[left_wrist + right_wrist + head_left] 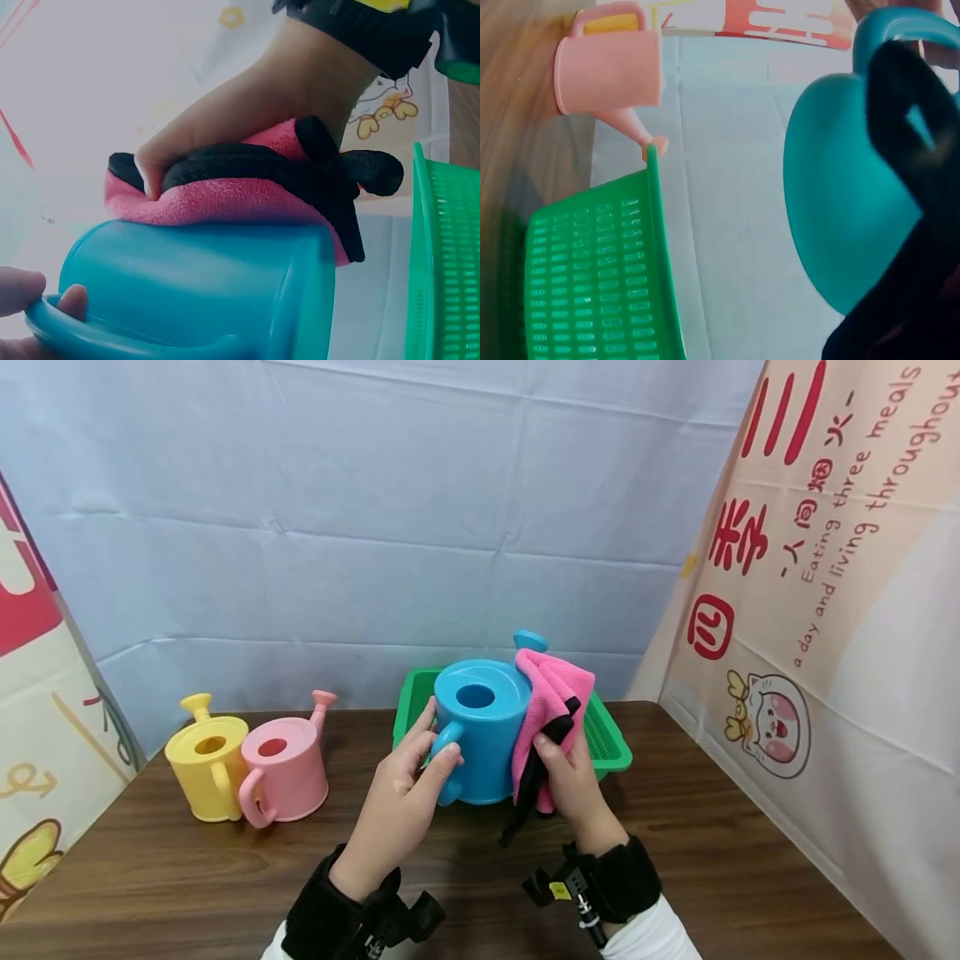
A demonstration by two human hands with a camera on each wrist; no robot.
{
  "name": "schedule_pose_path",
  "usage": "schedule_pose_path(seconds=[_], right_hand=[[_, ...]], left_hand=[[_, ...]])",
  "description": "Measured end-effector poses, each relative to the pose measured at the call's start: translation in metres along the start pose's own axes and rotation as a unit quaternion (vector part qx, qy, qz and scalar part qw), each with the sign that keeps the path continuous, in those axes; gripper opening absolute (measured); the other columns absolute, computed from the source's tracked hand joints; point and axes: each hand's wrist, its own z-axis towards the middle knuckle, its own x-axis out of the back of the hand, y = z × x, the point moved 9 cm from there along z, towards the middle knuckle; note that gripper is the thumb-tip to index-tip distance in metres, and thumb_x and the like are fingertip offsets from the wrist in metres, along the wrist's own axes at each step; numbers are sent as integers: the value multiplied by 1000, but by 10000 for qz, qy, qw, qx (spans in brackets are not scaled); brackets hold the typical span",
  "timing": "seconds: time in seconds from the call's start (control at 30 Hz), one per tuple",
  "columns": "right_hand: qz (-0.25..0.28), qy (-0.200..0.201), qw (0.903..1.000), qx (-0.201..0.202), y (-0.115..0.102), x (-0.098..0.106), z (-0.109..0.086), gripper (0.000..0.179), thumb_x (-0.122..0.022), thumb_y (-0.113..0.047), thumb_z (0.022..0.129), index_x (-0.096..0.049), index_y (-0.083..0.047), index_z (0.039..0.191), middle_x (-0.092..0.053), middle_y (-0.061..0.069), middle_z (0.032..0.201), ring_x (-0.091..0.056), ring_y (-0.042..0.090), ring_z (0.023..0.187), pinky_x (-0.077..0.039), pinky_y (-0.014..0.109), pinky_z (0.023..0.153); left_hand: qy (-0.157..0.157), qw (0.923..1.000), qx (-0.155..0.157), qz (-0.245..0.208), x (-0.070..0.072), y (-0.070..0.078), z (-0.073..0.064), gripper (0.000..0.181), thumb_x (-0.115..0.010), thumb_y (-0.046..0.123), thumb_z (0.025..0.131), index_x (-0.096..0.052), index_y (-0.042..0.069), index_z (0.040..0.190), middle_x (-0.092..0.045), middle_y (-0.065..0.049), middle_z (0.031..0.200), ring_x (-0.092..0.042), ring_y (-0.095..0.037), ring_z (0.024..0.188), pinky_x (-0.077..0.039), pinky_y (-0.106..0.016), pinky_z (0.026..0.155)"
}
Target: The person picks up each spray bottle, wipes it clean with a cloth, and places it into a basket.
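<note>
A blue toy watering can (491, 743) is held up in front of a green basket, its spout end (530, 640) showing behind. My left hand (396, 802) grips the can's handle (135, 346), with the thumb and fingers around it in the left wrist view. On the can's other side, my right hand (573, 783) holds a pink cloth with black edging (553, 681) against the wall of the can. The fingers behind the cloth are hidden. In the right wrist view, the can's round base (840, 187) appears beside dark cloth edging (915, 255).
The green basket (613, 737) stands on the dark wooden table (720, 852) behind the can. To the left, a yellow watering can (197, 777) and a pink one (294, 777) stand side by side. A pale blue cloth backdrop (337, 510) hangs behind the table.
</note>
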Motion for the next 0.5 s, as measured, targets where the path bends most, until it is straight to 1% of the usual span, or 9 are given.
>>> schedule_pose_path(seconds=[0.1, 0.17, 0.23, 0.27, 0.3, 0.4, 0.43, 0.47, 0.5], right_hand=[[-185, -185, 9993, 260, -5, -9, 1, 37, -43, -5, 93, -34, -9, 129, -50, 2, 114, -49, 15, 107, -43, 24, 90], [-403, -320, 9964, 667, -12, -19, 4, 25, -46, -7, 94, -40, -6, 118, -54, 2, 102, -53, 15, 96, -44, 25, 84], [-1083, -319, 9863, 1206, -22, -30, 6, 33, -51, -14, 93, -39, 1, 119, -54, 7, 104, -52, 19, 99, -42, 30, 88], [-1508, -297, 9770, 1475, -26, -37, 6, 42, -54, -14, 90, -36, 3, 124, -53, 10, 111, -51, 21, 105, -40, 35, 92], [-1987, -287, 9637, 1760, -29, -45, 5, 51, -54, -19, 90, -33, 3, 130, -49, 13, 123, -46, 25, 114, -36, 40, 97], [-3293, -52, 9139, 2373, -32, -60, -5, 75, -53, -30, 90, -12, -4, 148, -16, 15, 151, -18, 35, 136, -18, 51, 108], [-3446, -24, 9055, 2476, -31, -62, -9, 77, -52, -29, 91, -8, -5, 149, -8, 14, 154, -11, 37, 138, -14, 52, 109], [-3508, 11, 8999, 2591, -31, -62, -13, 74, -51, -32, 92, -11, -5, 149, -7, 14, 154, -11, 38, 138, -15, 52, 109], [-3372, 14, 9041, 2625, -30, -59, -14, 74, -51, -33, 93, -13, -3, 148, -9, 14, 154, -13, 37, 137, -16, 50, 109]], left_hand=[[86, 9999, -94, 49, 3, 0, 0, 25, -48, 28, 98, -58, 6, 92, -25, -3, 151, -19, -24, 139, -41, -52, 94], [161, 9998, -81, 79, 5, -1, 1, 26, -48, 29, 98, -58, 5, 94, -23, -3, 151, -18, -23, 139, -41, -52, 94], [257, 9996, -92, 88, 8, -1, 4, 28, -47, 30, 98, -57, 4, 94, -21, -2, 152, -17, -21, 139, -41, -50, 95], [311, 9994, -110, 106, 9, 0, 5, 29, -47, 30, 98, -57, 3, 93, -21, -2, 152, -17, -19, 139, -42, -47, 94], [363, 9992, -124, 123, 10, 0, 6, 30, -47, 30, 98, -56, 3, 93, -20, -2, 152, -17, -18, 139, -43, -45, 94], [475, 9985, -214, 141, 12, 0, 6, 28, -48, 28, 99, -56, 2, 91, -20, -2, 152, -17, -17, 139, -45, -38, 86], [475, 9985, -238, 148, 11, -1, 5, 27, -48, 27, 99, -56, 2, 90, -20, -3, 152, -17, -18, 139, -45, -37, 83], [447, 9986, -239, 140, 9, -3, 4, 27, -48, 26, 99, -56, 3, 90, -20, -4, 152, -17, -19, 139, -46, -37, 82], [388, 9989, -226, 93, 6, -5, 3, 26, -48, 26, 99, -57, 2, 91, -19, -4, 152, -17, -20, 139, -47, -37, 85]])
